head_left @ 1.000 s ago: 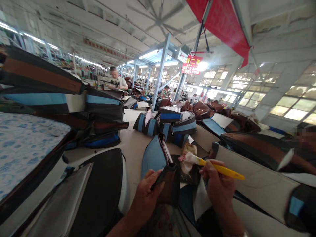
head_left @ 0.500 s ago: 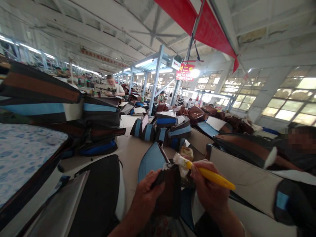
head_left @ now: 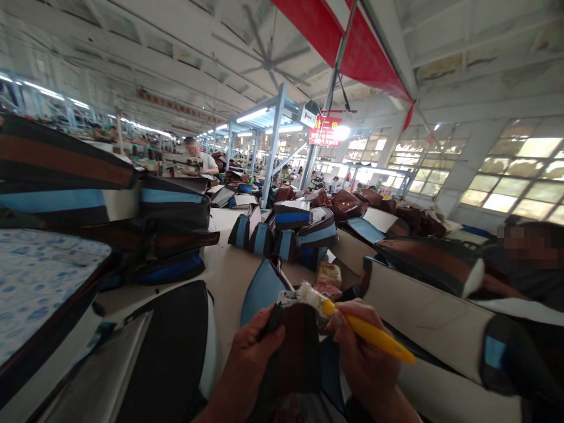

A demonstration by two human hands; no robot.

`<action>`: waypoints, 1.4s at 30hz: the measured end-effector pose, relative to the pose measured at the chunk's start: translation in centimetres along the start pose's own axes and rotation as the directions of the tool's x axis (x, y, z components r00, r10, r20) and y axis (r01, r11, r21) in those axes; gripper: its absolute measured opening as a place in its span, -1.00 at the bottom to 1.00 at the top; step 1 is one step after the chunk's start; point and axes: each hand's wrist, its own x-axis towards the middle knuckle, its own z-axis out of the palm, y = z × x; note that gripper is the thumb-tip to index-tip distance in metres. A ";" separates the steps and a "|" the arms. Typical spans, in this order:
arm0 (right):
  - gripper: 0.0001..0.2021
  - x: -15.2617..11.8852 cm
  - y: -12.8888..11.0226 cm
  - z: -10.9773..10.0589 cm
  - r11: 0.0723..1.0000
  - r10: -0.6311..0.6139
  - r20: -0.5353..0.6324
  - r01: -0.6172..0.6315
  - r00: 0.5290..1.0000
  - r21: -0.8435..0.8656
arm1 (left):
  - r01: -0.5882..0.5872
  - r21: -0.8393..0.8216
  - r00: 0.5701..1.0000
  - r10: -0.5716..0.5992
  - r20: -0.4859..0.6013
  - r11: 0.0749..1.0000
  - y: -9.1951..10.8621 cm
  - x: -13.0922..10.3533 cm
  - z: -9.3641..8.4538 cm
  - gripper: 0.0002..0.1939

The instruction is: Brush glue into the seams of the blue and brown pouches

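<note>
My left hand is closed on the edge of a brown and black sewn bag piece, thumb on the near side. In my right hand is a yellow-handled brush, held near its head. Its whitish bristles lie at the top edge of the bag piece, where a pale smear shows. Behind the piece leans a light-blue panel. A small worn block or tin sits just beyond the brush; I cannot tell which. The lower part of the piece is dark.
Stacked bag pieces stand at the left, and a black panel lies in front of them. Several blue-striped pieces stand on the table ahead. Large pale panels fill the right, where another person sits.
The brush has moved left along the top edge of the bag piece, its handle tilting lower. The pale smear on that edge shows more. The whole view has shifted slightly.
</note>
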 end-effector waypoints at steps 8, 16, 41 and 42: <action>-0.87 0.8 -1.4 -0.1 0.990 -0.106 0.021 0.108 0.994 -0.094 | -0.051 0.102 0.998 0.053 -0.015 0.993 -0.4 0.0 -0.2 -0.46; -0.90 2.4 -2.6 -0.8 0.930 -0.265 0.177 0.300 0.948 -0.212 | -0.124 0.261 0.992 0.128 0.004 0.957 -1.9 0.6 -1.3 -0.48; -0.90 3.7 -4.2 0.4 0.924 -0.298 0.195 0.334 0.935 -0.188 | -0.318 0.573 0.947 0.283 0.153 0.756 -0.6 0.0 -0.2 -0.70; -0.90 4.0 -4.0 0.2 0.923 -0.297 0.176 0.329 0.939 -0.199 | -0.342 0.598 0.937 0.308 0.164 0.725 -0.7 0.0 -0.2 -0.70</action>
